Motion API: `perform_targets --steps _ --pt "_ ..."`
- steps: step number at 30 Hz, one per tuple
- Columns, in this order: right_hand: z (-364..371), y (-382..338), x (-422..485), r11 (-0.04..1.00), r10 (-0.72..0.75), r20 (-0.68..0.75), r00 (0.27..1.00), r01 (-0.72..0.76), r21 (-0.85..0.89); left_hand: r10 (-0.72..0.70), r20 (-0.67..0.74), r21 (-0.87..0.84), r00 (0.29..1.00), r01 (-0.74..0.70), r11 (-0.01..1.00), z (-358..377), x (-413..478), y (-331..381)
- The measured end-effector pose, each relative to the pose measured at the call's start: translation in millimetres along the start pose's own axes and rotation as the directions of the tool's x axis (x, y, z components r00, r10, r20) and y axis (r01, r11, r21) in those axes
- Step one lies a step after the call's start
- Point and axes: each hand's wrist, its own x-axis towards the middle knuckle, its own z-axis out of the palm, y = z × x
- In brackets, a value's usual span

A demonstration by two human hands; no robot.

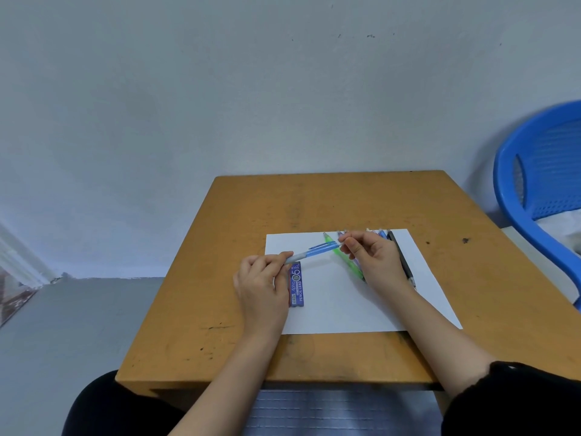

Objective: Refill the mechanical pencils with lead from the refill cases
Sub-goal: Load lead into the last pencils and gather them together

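Head view, blue pencil (317,251): held level above the paper (345,306), mid-frame, so both ends are reachable.
Left hand (262,278): fingers curled round the grey tip end, steadying it.
Right hand (374,256): pinching the cap end, I'd guess to pull it off.
Refill case (297,286): flat on the paper, touching the left hand, handy.
Spare pencils (345,262): lined up under the right hand.

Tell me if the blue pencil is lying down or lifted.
Lifted: the left hand and right hand hold the blue pencil by its ends above the paper.

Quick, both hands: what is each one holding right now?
Left hand: fingers curled round the tip end of the blue pencil.
Right hand: pinches the same pencil's cap end.
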Motion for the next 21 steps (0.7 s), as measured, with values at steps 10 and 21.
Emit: perform_targets --steps 10,21 --pt "0 0 0 0.981 0.121 -0.038 0.992 -0.114 0.155 0.166 0.018 0.048 0.986 -0.166 0.985 5 0 -3" --pt "25 -29 12 0.594 0.316 0.199 0.928 -0.357 0.721 -0.018 0.267 -0.468 0.963 0.146 0.871 -8 -5 15"
